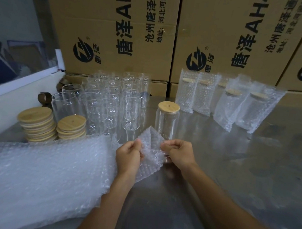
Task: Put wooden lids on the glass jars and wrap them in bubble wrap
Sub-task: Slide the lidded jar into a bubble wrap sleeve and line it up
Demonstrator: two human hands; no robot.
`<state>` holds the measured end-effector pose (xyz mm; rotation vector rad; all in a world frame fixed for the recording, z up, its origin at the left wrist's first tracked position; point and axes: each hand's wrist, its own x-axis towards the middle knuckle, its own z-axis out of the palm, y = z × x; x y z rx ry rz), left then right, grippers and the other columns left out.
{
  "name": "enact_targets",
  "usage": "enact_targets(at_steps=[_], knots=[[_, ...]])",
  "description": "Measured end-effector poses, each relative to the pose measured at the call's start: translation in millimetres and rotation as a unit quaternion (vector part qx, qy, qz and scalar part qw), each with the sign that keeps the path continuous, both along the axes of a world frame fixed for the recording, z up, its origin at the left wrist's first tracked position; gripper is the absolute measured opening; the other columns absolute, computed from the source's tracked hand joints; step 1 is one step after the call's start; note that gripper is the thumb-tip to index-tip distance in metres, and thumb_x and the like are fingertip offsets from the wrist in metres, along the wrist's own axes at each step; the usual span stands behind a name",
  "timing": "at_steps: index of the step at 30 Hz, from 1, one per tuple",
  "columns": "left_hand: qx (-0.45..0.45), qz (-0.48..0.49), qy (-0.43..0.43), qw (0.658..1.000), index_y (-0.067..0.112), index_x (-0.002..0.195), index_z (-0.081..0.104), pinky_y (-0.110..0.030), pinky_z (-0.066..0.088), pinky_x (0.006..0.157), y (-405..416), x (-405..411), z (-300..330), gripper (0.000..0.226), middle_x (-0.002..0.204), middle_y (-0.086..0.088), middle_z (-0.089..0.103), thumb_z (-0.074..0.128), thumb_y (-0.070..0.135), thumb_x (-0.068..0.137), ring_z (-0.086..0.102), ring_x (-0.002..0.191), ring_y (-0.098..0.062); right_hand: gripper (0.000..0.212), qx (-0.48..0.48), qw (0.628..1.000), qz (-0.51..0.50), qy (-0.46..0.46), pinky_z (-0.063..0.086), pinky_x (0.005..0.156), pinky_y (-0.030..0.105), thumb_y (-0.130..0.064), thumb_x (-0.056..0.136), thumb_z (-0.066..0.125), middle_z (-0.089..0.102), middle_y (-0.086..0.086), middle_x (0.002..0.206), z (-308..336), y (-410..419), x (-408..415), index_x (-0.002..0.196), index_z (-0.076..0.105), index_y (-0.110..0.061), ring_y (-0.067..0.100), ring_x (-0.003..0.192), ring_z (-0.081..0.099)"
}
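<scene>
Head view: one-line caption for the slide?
Both hands, left and right, pinch open a bubble wrap pouch before a lidded glass jar; five wrapped jars stand behind.
</scene>
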<state>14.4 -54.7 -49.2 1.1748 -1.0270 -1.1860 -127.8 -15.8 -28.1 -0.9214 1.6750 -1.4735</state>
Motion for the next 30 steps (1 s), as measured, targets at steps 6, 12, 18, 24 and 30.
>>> enact_targets(at_steps=[6,12,18,24,30], knots=[[0.017,-0.034,0.014,0.999,0.014,0.073,0.072,-0.026,0.049,0.059,-1,5,0,0.028,0.055,0.002,0.061,0.060,0.008,0.098,0.056,0.058,-0.014,0.008,0.004,0.995,0.004,-0.095,0.047,0.054,0.028,-0.004,0.090,0.071,0.069,0.003,0.061,5,5,-16,0.083,0.074,-0.006,0.009,0.049,0.060],[0.016,-0.043,0.034,0.998,0.006,0.070,0.068,-0.020,0.051,0.054,-1,7,-2,0.024,0.053,0.002,0.061,0.068,0.012,0.093,0.057,0.052,-0.007,0.007,-0.007,0.995,-0.076,-0.068,0.044,0.045,0.016,-0.001,0.090,0.068,0.071,0.006,0.073,11,-7,-29,0.089,0.072,-0.007,0.008,0.053,0.061],[0.004,-0.048,0.051,0.998,0.009,0.068,0.069,-0.021,0.051,0.054,0,8,-4,0.024,0.054,0.001,0.061,0.071,0.014,0.092,0.058,0.053,-0.009,0.096,-0.034,0.991,0.029,0.124,0.047,0.107,0.040,-0.028,0.075,0.090,0.049,0.000,0.139,28,-24,-26,0.152,0.034,-0.016,0.019,0.126,0.050],[-0.037,-0.061,0.017,0.997,0.021,0.059,0.073,-0.021,0.050,0.056,3,9,-6,0.032,0.054,0.000,0.061,0.072,0.017,0.091,0.058,0.054,-0.009,0.090,-0.007,0.984,0.037,0.176,0.053,0.095,0.034,-0.046,0.064,0.093,0.060,-0.005,0.122,28,-41,-25,0.136,0.047,-0.017,0.014,0.113,0.060],[-0.039,-0.058,0.002,0.998,0.020,0.067,0.074,-0.020,0.051,0.055,3,8,-6,0.024,0.054,0.001,0.062,0.072,0.016,0.091,0.059,0.053,-0.007,0.093,-0.046,0.986,-0.042,0.157,0.056,0.091,0.036,-0.054,0.059,0.092,0.061,-0.006,0.107,42,-35,-46,0.134,0.055,-0.015,0.015,0.102,0.063]])
